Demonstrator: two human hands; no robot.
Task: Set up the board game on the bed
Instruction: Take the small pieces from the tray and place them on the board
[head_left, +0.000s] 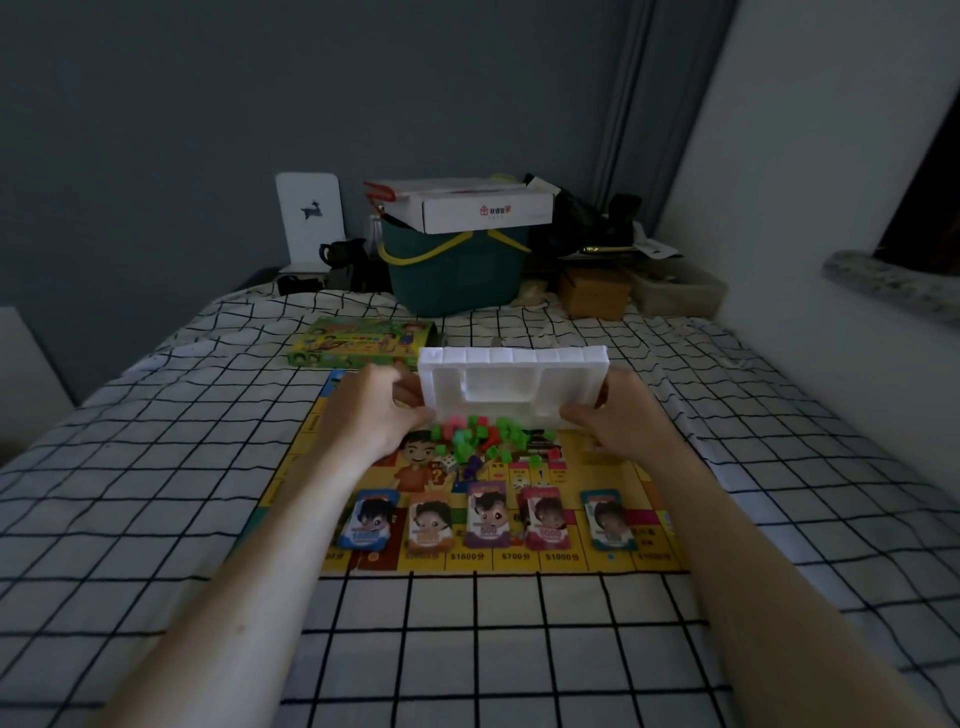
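Observation:
A yellow game board (311, 447) lies flat on the checked bed. Both hands hold a white foam tray (511, 384) tipped on edge above the board's middle: my left hand (376, 410) grips its left end, my right hand (621, 415) its right end. Under the tray lies a heap of small green and pink pieces (478, 439) with a die (448, 462) beside it. Several stacks of character money cards (488, 514) stand in a row along the board's near edge. The green game box (358, 340) lies behind the board.
At the head of the bed stand a dark green basket (457, 275) with a white carton (483, 205) on top, a white panel (309, 218), a brown box (595, 293) and dark clutter. A white wall (810, 208) runs along the right.

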